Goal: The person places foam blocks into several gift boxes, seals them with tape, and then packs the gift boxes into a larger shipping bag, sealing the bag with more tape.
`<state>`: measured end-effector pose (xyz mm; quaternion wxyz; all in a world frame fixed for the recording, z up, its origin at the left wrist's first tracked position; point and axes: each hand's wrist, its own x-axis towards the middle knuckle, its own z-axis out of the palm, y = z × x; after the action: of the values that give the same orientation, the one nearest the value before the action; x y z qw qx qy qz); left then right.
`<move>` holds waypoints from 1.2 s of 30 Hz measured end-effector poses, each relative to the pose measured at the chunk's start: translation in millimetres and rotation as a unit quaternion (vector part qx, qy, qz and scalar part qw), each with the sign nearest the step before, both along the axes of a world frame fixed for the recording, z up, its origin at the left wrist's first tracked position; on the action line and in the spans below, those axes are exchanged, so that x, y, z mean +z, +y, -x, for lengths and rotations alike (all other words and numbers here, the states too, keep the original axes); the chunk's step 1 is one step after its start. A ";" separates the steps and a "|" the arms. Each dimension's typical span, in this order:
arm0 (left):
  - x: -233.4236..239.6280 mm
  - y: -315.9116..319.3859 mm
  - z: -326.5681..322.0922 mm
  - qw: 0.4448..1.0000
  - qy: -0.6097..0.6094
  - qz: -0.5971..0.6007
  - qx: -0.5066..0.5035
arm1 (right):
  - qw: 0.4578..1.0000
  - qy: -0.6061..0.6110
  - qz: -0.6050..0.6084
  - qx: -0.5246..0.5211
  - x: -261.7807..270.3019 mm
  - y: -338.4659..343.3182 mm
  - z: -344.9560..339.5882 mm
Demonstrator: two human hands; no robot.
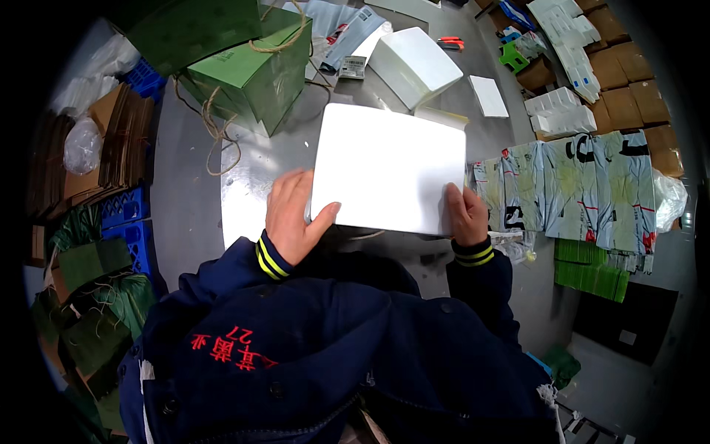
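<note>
A white box or lid (388, 166) with rounded corners, apparently of foam, lies level in front of my chest, its bright flat face turned up. My left hand (291, 213) lies along its left side, thumb over the near left corner. At the right end, my right hand (471, 213) grips the edge with the thumb on top; the other fingers are partly hidden. Just beyond stands a tilted white foam box (416, 64). A strip of tape or film (441, 116) shows between the two.
Green boxes (249, 72) with rope handles stand at the table's left. Farther back are grey plastic bags (349, 39), a label (352, 67), red-handled cutters (450, 44) and a white foam sheet (488, 96). Folded cartons (119, 144) rise at left; printed bags (571, 188) lie right.
</note>
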<state>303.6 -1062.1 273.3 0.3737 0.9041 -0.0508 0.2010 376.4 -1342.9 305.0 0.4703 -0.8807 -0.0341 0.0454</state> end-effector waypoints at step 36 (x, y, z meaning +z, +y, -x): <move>-30.2 -24.9 51.1 0.978 -0.111 -0.118 -0.132 | 0.791 -0.257 0.174 0.527 -126.3 93.0 -85.7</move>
<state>252.5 -1087.0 243.1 0.2797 0.8992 -0.2340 0.2418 462.1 -1249.9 178.7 0.1856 -0.7723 -0.6042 0.0633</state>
